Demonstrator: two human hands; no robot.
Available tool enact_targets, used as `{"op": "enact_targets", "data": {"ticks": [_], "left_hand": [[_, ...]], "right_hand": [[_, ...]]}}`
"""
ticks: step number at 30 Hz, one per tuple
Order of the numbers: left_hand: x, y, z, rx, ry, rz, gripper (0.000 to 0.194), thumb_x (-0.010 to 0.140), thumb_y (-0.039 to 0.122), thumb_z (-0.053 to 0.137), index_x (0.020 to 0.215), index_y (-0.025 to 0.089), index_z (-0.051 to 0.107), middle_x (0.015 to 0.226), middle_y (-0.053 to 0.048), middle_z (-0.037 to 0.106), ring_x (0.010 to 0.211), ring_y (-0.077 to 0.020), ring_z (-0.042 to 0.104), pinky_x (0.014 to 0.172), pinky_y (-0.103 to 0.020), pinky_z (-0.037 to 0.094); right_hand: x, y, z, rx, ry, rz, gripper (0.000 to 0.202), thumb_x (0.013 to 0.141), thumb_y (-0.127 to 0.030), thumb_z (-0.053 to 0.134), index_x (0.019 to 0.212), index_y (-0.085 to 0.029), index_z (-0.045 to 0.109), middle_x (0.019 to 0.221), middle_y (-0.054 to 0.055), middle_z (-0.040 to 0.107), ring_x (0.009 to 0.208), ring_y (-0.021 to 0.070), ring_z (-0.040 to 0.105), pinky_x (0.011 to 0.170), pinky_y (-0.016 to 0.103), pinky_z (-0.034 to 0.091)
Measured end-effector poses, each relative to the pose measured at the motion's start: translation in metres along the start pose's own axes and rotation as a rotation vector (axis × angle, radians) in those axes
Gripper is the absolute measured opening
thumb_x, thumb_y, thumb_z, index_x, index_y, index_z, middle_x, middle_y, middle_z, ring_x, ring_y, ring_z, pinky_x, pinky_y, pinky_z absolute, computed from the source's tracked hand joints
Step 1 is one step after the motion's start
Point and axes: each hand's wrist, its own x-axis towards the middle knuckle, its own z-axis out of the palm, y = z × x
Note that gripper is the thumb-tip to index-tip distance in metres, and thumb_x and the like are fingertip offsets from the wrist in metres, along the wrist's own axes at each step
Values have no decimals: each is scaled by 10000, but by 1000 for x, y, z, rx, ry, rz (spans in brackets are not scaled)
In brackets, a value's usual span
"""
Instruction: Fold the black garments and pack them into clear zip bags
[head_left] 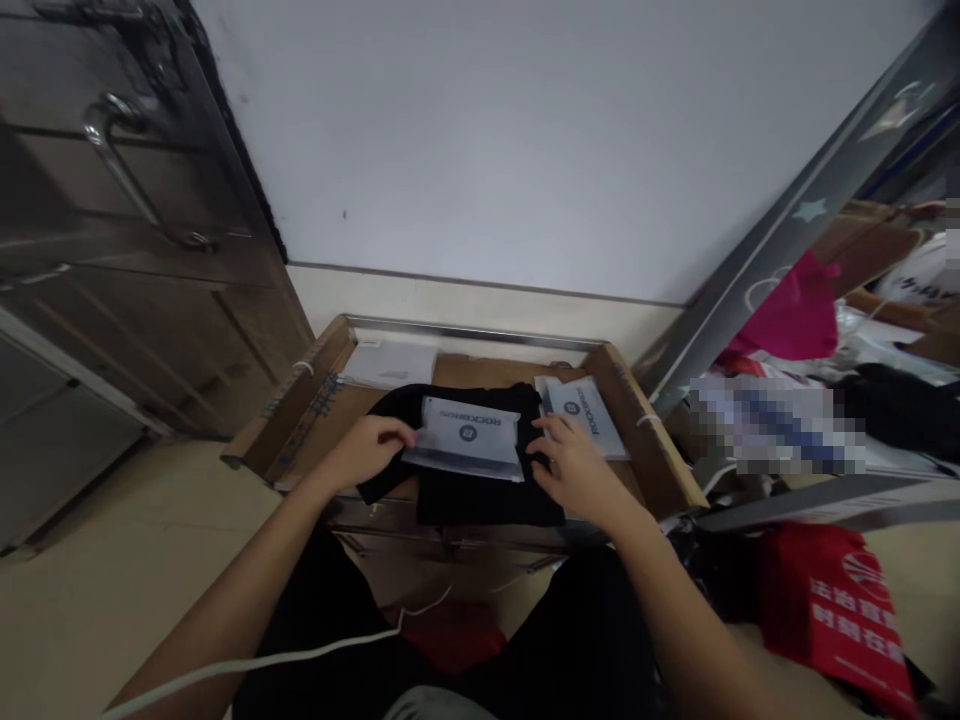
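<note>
Bag (468, 452) lies on black garment (487, 504) across cardboard tray (651, 430), left grip (366, 448) pinching bag, right grip (576, 467) spread.

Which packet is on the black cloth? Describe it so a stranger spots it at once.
Below the white wall sits a cardboard tray with black cloth across its middle. The logo-marked packet lies there, between the left hand and right hand. Unlike the similar packet to its right and the white packet at far left, it alone rests on the cloth.
</note>
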Motion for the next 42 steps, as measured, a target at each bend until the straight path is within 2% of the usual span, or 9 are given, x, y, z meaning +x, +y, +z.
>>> {"op": "enact_targets", "data": {"ticks": [2,6,9,12,14,17,24,31,42], "left_hand": [[-6,1,-3,184,-75,-16,267,789,137,531,782,247,774,868,-20,784,867,-222,722,866,-354,548],[4,21,8,400,79,130,297,830,111,497,850,222,772,895,-53,758,924,-233,681,909,-383,533],[27,33,36,429,125,256,298,868,95,480,977,158,750,1026,-109,736,1052,-239,655,989,-387,511],[47,31,70,512,91,258,348,924,103,425,1122,110,712,1155,-158,714,1146,-256,642,1031,-405,495],[51,23,88,578,88,254,388,963,142,403,1247,98,663,1300,-167,672,1277,-281,583,1096,-447,447],[46,13,102,638,88,267,443,1003,211,380,1389,126,580,1451,-130,587,1408,-296,471,1172,-508,355],[34,8,105,654,83,237,479,998,228,371,1439,171,549,1490,-100,558,1438,-274,440,1211,-532,285],[36,5,107,602,60,208,497,993,233,363,1457,182,532,1513,-101,532,1459,-278,413,1219,-539,262],[34,11,105,638,38,174,506,970,244,402,1458,272,530,1531,-75,514,1480,-291,377,1217,-618,202]], "right_hand": [[-9,-2,11,61,14,46,201,866,-128,561,1004,-186,694,1241,150,607,1276,309,506,1078,543,446],[1,-16,35,146,109,140,305,916,-164,511,1190,-164,647,1307,174,591,1316,303,511,1114,537,446],[26,-31,56,124,144,183,401,952,-203,458,1327,-138,585,1399,187,561,1413,315,437,1164,549,401],[47,-38,78,77,97,236,446,989,-216,374,1365,-68,566,1453,214,540,1455,314,400,1196,528,362],[54,-37,90,41,41,281,481,1003,-222,339,1396,-35,543,1476,230,526,1463,320,398,1199,528,345],[52,-33,99,-10,-26,306,532,1028,-296,318,1479,-62,477,1541,205,472,1492,337,352,1205,559,305],[43,-32,101,-68,-100,305,572,1036,-344,300,1531,-83,416,1601,158,399,1525,321,287,1242,534,218],[43,-29,102,-33,-141,302,595,1036,-377,284,1552,-99,379,1634,147,336,1542,316,247,1247,528,212],[44,-31,102,-53,-157,331,599,1026,-355,297,1548,-74,378,1641,152,313,1547,324,227,1249,522,193]]}}
